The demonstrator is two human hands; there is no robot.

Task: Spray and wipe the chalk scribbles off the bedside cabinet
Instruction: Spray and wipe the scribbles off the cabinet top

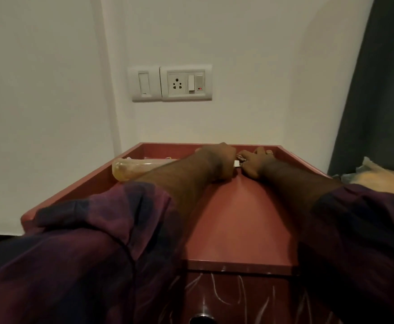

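Now: L hand (pixel 217 162) curled round sideways bottle (pixel 130 170); R hand (pixel 258 163) at nozzle (pixel 236 163), grip unclear. Risk: nozzle loosens, liquid spills on cabinet (pixel 238 218).

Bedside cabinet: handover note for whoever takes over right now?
Left hand: grips the spray bottle, held sideways over the back of the cabinet top.
Right hand: at the bottle's white nozzle; can't tell whether it pinches it.
Chalk scribbles: across the drawer front, below the top.
Cloth: none in view.
Done: bottle picked up.
Left: spray the drawer front, find a cloth, wipe the scribbles off.
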